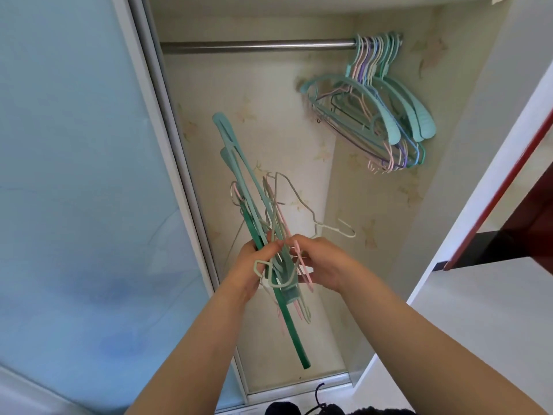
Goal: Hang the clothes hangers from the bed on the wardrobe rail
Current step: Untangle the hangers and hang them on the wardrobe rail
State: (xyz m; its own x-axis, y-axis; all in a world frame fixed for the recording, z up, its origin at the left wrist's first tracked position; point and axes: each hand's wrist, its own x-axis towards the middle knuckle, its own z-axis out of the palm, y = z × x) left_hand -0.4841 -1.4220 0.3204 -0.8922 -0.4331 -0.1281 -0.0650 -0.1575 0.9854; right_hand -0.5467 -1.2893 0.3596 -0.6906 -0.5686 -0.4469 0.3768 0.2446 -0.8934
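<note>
The wardrobe (263,151) stands open, its rail (257,45) running left to right across the top, bare but for hung hangers (374,109) bunched at its right end. Below it, both hands hold a bundle (257,223) of hangers, long axis up and tilted left, hooks toward the person. The left hand (254,265) grips the bundle; the right hand (320,262) pinches a pink hanger (302,262) in it. The rail lies up and forward, the free stretch nearer the left hand.

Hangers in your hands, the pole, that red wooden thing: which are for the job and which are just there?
For the job: tangled bundle of green, pink and white hangers, left hand, right hand, shiny metal wardrobe rail, pastel hangers already hung.

Just there: red-edged dark wooden furniture, frosted blue sliding door.
</note>
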